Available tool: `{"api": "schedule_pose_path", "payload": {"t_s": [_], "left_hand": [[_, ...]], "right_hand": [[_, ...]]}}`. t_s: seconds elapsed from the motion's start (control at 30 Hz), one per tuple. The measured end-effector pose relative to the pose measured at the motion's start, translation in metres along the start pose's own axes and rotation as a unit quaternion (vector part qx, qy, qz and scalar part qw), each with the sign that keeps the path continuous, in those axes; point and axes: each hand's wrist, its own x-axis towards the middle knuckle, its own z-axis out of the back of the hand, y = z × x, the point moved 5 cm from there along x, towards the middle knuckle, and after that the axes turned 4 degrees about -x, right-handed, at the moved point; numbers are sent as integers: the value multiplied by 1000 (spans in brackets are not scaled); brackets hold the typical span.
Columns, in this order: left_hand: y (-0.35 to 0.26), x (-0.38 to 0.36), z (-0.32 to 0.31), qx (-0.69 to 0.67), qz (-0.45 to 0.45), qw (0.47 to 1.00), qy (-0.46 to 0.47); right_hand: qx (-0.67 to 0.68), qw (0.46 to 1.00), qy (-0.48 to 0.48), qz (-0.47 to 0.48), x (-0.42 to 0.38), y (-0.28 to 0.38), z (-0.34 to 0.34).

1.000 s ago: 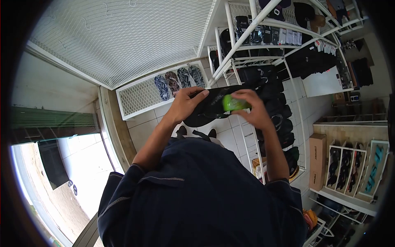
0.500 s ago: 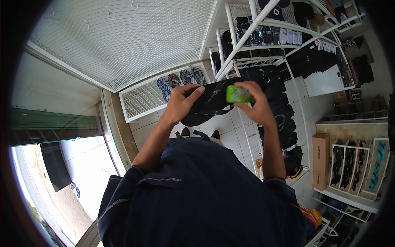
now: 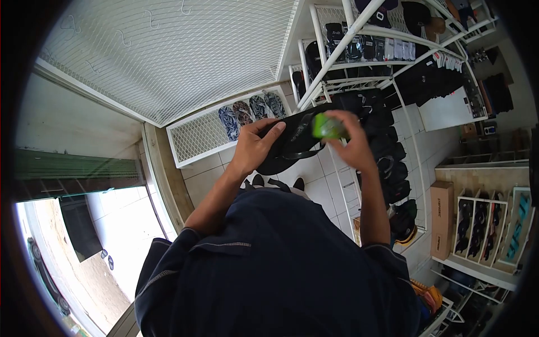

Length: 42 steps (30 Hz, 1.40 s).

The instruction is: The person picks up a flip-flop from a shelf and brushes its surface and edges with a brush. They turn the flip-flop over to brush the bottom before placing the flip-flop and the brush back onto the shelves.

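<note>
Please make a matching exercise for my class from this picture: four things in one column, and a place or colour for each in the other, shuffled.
Things:
1. Carton
2. Black sandal
3. Green thing
4. Printed sandals

Places and colours:
A. In the right hand
B. On a low white rack
C. Brown
D. In the left hand

Right pairs: 1-C, 2-D, 3-A, 4-B

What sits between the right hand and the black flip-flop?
A green object, held by the right hand; in the head view it overlaps the black flip-flop. Blur hides its kind and whether it touches.
</note>
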Motion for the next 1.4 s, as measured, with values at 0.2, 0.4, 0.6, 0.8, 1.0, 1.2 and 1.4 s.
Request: {"api": "schedule_pose_path", "payload": {"t_s": [0.2, 0.4, 0.6, 0.8, 1.0, 1.2, 1.4], "left_hand": [[19, -3, -9, -102, 49, 993, -20], [23, -6, -6, -75, 6, 997, -30], [20, -8, -5, -135, 11, 989, -54], [25, -9, -6, -134, 3, 989, -58], [18, -16, -16, -142, 13, 990, -12], [22, -13, -11, -179, -8, 984, -10], [8, -11, -8, -99, -67, 993, -24]], "right_hand": [[-42, 999, -8, 34, 1, 32, -15], [49, 988, -98, -112, 6, -42, -4], [19, 996, -81, -20, 14, -4, -10], [-10, 979, -189, -75, 19, 2, -1], [-145, 958, -222, -108, 29, -38, 11], [-132, 973, -191, -3, 28, 21, -4], [-122, 970, -212, -4, 30, 18, -7]]}}
